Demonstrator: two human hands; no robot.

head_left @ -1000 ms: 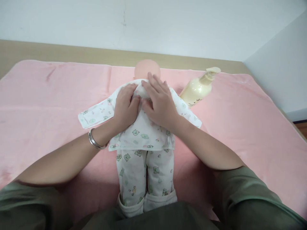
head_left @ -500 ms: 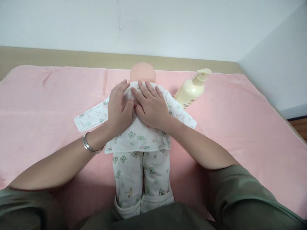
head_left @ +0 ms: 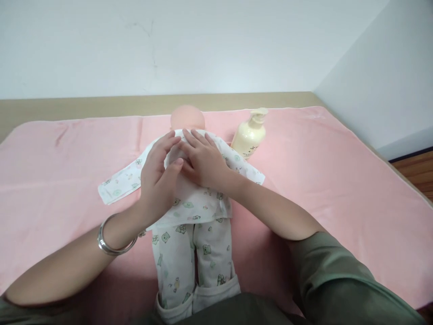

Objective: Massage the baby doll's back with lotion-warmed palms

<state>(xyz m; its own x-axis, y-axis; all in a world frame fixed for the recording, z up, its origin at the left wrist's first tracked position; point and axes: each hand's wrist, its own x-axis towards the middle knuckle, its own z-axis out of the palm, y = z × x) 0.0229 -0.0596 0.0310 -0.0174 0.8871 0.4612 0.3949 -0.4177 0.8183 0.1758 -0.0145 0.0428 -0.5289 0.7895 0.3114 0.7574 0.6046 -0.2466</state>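
A baby doll (head_left: 187, 118) in a white printed shirt (head_left: 199, 208) and matching trousers (head_left: 176, 257) lies on a pink sheet, its smooth head at the far end and no face showing. My right hand (head_left: 205, 161) rests flat on the upper part of the shirt, fingers spread towards the head. Beside it my left hand (head_left: 159, 178) is tipped on its side over the shirt's left part, fingers loosely curved and thumb apart; it grips nothing. Whether its lower edge touches the cloth is hard to tell. The shirt's sleeves spread out to both sides.
A cream pump bottle (head_left: 249, 137) stands close by the doll's right-hand sleeve. The pink sheet (head_left: 321, 189) covers a pale wooden surface (head_left: 101, 107) that meets a white wall (head_left: 216, 49). Brown wood (head_left: 414, 174) shows at the right edge.
My left hand has tilted up and come slightly nearer, its thumb rising off the shirt. The right hand stays on the shirt. The whole view has shifted, with things appearing lower and further left.
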